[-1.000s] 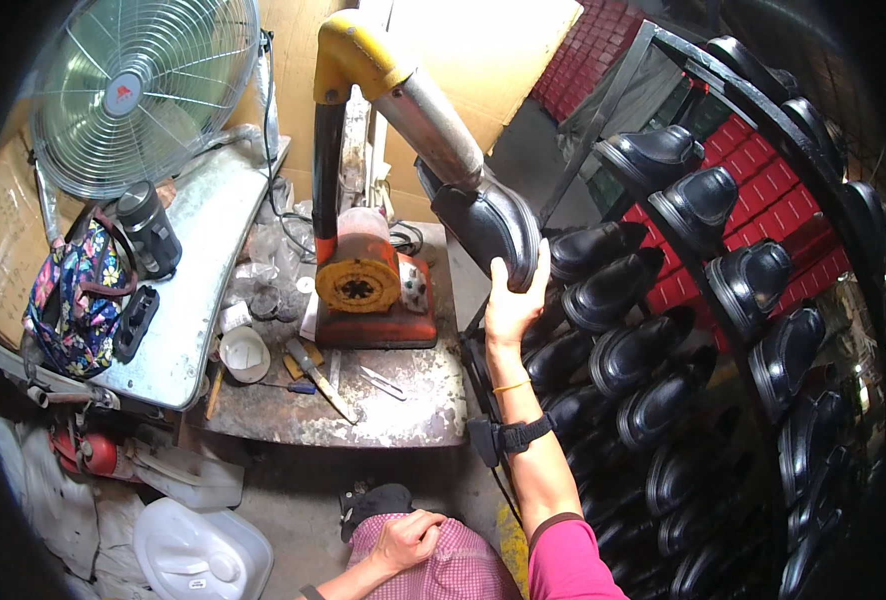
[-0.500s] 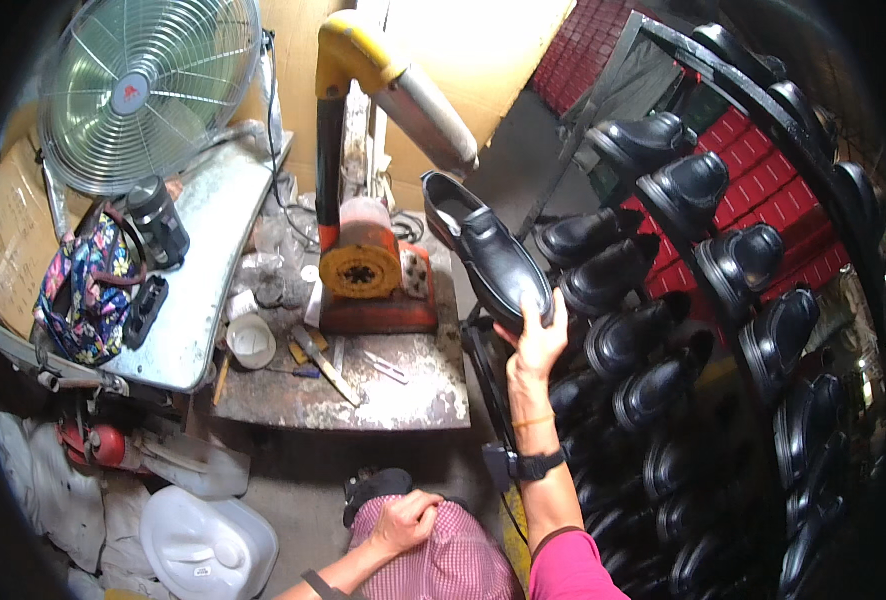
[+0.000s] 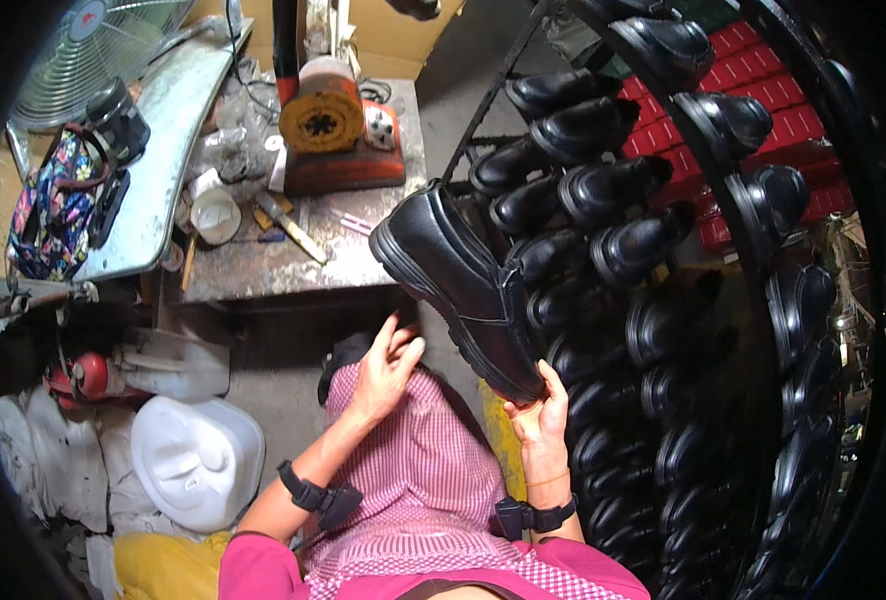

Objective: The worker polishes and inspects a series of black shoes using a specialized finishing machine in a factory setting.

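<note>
A black leather shoe (image 3: pixel 463 275) is tilted in front of me, its heel up to the left and its thick sole edge facing left. My right hand (image 3: pixel 541 410) grips it at the lower end, thumb along the side. Over the lap of my red-and-white checked apron (image 3: pixel 413 430) hovers my left hand (image 3: pixel 388 370), fingers apart and holding nothing. A gap separates it from the sole. Beyond the shoe stands a worn workbench (image 3: pixel 263 285) bearing an orange machine with a yellow round front (image 3: pixel 321 122).
To my right, a dark rack carries several black shoes (image 3: pixel 643 240), with red boxes (image 3: pixel 743 55) behind it. A knife-like tool (image 3: pixel 298 232) and a white cup (image 3: pixel 215 216) lie on the bench. At left are a floral bag (image 3: pixel 53 215), a fan (image 3: pixel 98 60) and a white plastic container (image 3: pixel 198 460).
The shoe has come down toward me in my right hand and turned so its side and sole edge show. My left hand has risen off my lap and spread its fingers. The view has tilted downward.
</note>
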Action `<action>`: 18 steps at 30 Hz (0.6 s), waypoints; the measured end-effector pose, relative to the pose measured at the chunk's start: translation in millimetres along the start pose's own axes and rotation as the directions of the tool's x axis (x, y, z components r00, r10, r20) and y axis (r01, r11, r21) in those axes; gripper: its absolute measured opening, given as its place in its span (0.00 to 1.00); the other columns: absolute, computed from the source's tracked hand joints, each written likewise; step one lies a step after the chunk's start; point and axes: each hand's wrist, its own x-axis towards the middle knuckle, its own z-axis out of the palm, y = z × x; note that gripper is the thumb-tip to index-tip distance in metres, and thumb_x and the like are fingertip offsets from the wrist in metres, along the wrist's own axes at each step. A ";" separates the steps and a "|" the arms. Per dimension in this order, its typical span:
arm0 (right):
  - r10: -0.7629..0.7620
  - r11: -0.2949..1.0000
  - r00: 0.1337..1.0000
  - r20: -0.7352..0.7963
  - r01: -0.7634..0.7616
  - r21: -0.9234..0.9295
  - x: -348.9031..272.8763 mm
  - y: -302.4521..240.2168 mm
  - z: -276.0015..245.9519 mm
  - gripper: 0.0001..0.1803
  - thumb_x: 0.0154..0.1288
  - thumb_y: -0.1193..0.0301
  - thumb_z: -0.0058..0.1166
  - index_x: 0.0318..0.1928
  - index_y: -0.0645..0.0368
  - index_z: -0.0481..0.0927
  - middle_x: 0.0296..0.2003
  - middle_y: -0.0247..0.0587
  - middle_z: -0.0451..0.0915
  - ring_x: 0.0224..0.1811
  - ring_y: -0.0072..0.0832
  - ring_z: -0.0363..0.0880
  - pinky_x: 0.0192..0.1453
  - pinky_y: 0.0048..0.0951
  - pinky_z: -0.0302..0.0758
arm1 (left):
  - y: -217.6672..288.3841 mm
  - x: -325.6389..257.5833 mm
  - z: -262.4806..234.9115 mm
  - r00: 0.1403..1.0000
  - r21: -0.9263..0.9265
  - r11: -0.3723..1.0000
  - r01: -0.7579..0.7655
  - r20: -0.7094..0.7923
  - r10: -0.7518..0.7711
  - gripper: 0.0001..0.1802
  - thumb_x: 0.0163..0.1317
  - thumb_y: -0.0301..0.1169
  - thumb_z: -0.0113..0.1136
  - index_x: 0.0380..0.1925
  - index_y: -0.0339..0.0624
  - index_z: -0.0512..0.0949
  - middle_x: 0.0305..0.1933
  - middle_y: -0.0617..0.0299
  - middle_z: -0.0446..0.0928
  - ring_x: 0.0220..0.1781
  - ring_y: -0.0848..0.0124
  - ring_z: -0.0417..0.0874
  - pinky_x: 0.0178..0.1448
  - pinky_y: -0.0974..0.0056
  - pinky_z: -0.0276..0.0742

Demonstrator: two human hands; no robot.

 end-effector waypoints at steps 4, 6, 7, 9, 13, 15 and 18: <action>-0.020 1.000 0.999 0.035 0.021 -0.020 -35.2 16.4 -25.5 0.18 0.61 0.60 0.46 0.42 0.61 0.77 0.36 0.44 0.81 0.30 0.40 0.82 0.17 0.26 0.76 | 59.2 -23.6 44.2 0.957 -0.290 0.912 0.289 0.061 -0.284 0.35 0.57 0.45 0.59 0.56 0.34 0.58 0.52 0.51 0.70 0.54 0.66 0.70 0.60 0.65 0.63; -0.019 1.000 0.999 0.041 0.020 -0.014 -47.6 27.0 -33.4 0.17 0.61 0.62 0.46 0.44 0.61 0.75 0.37 0.45 0.80 0.30 0.38 0.82 0.19 0.30 0.79 | 39.5 -33.5 48.5 0.990 -0.102 0.985 0.142 0.042 -0.138 0.34 0.57 0.43 0.60 0.55 0.32 0.59 0.52 0.52 0.69 0.55 0.67 0.69 0.58 0.64 0.66; -0.028 1.000 0.998 0.051 0.029 -0.005 -52.6 29.8 -37.7 0.17 0.61 0.63 0.47 0.46 0.62 0.74 0.38 0.47 0.80 0.30 0.37 0.82 0.20 0.34 0.81 | 40.1 -38.3 48.3 0.992 -0.102 0.988 0.119 0.047 -0.114 0.33 0.57 0.41 0.60 0.55 0.32 0.59 0.53 0.52 0.69 0.55 0.67 0.69 0.58 0.64 0.66; -0.007 1.000 0.999 0.043 0.006 0.015 -59.8 30.3 -45.6 0.18 0.60 0.62 0.47 0.45 0.62 0.74 0.37 0.46 0.80 0.31 0.37 0.82 0.20 0.33 0.81 | 37.2 -49.9 48.4 0.987 -0.153 0.981 0.121 0.121 -0.103 0.31 0.58 0.36 0.59 0.56 0.32 0.58 0.54 0.55 0.68 0.55 0.68 0.68 0.59 0.65 0.65; 0.049 0.997 0.998 0.044 -0.052 0.052 -68.1 26.1 -68.6 0.19 0.60 0.61 0.47 0.44 0.62 0.75 0.37 0.47 0.80 0.30 0.38 0.82 0.20 0.32 0.81 | 42.8 -72.7 49.1 0.936 -0.275 0.940 0.200 0.338 -0.101 0.27 0.61 0.26 0.54 0.57 0.34 0.55 0.55 0.57 0.66 0.56 0.70 0.68 0.61 0.65 0.64; 0.095 0.994 0.995 0.038 -0.097 0.058 -72.2 24.0 -74.5 0.18 0.60 0.61 0.47 0.44 0.63 0.75 0.36 0.48 0.80 0.29 0.39 0.82 0.20 0.32 0.81 | 43.6 -78.8 45.3 0.927 -0.251 0.945 0.210 0.357 -0.111 0.27 0.61 0.27 0.54 0.57 0.35 0.56 0.55 0.58 0.67 0.55 0.71 0.68 0.60 0.65 0.65; 0.109 0.993 0.994 -0.001 -0.109 0.044 -81.6 24.1 -68.3 0.19 0.61 0.60 0.45 0.44 0.62 0.76 0.35 0.49 0.80 0.29 0.39 0.82 0.19 0.30 0.80 | 40.8 -86.2 42.4 0.903 -0.194 0.945 0.264 0.395 -0.171 0.32 0.60 0.26 0.54 0.62 0.37 0.50 0.61 0.56 0.61 0.60 0.69 0.64 0.63 0.63 0.62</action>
